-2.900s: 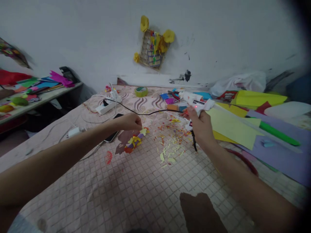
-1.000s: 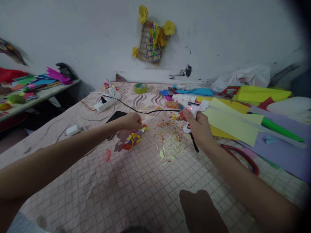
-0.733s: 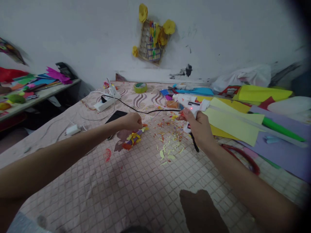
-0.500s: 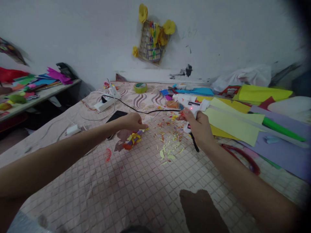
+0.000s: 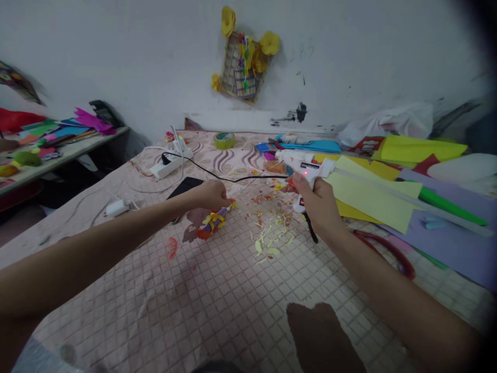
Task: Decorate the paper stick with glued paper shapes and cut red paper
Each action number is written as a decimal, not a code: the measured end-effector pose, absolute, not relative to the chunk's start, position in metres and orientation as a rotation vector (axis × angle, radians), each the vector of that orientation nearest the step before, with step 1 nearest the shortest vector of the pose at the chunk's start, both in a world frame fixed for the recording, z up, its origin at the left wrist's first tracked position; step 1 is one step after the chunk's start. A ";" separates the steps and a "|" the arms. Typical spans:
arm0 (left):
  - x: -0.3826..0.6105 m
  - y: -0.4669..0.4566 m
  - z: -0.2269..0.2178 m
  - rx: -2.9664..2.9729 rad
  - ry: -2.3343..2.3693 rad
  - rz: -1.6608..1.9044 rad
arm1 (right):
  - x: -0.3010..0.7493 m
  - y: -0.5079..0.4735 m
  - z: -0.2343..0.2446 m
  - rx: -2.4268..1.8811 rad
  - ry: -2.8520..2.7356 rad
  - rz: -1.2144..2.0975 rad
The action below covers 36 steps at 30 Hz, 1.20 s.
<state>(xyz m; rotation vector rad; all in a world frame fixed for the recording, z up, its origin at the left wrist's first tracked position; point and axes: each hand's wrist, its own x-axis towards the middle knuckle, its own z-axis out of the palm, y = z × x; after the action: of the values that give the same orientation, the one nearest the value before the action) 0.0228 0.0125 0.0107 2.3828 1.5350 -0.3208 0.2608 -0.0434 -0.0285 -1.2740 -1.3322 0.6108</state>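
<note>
My right hand [image 5: 316, 202] is closed round the grip of a white hot glue gun [image 5: 301, 165] with a small red light lit; its nozzle points left. The gun's black cord [image 5: 217, 177] runs left to a white power strip [image 5: 169, 166]. My left hand [image 5: 212, 195] is closed, fingertips pinched on the upper end of a small paper craft [image 5: 212, 221] of yellow, purple and red pieces lying on the pink quilted cover [image 5: 202, 290]. What the fingertips pinch is hidden.
Paper scraps [image 5: 272, 235] litter the cover between my hands. Coloured foam sheets [image 5: 373, 199] lie stacked at right, with a green marker [image 5: 446, 207]. A black phone [image 5: 185, 185], a green tape roll [image 5: 224, 140], a white charger [image 5: 115, 208], a left shelf [image 5: 50, 155] of papers.
My left hand has shifted slightly on the craft piece, a finger stretching out and curling back. The right hand with the glue gun has moved a little left since the earliest frame.
</note>
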 end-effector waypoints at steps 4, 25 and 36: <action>0.021 0.014 0.010 2.392 1.558 -0.307 | 0.261 -0.044 -0.028 -1.273 -1.344 0.615; 0.026 0.008 0.008 2.543 1.545 -0.338 | 0.260 -0.044 -0.028 -1.264 -1.330 0.616; 0.029 0.009 0.010 2.538 1.535 -0.405 | 0.261 -0.044 -0.029 -1.239 -1.330 0.619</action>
<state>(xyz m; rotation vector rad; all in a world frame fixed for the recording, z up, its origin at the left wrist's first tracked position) 0.0294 0.0088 0.0096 2.5378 1.5347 -0.4051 0.2608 -0.0437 -0.0293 -1.2390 -1.3297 0.6194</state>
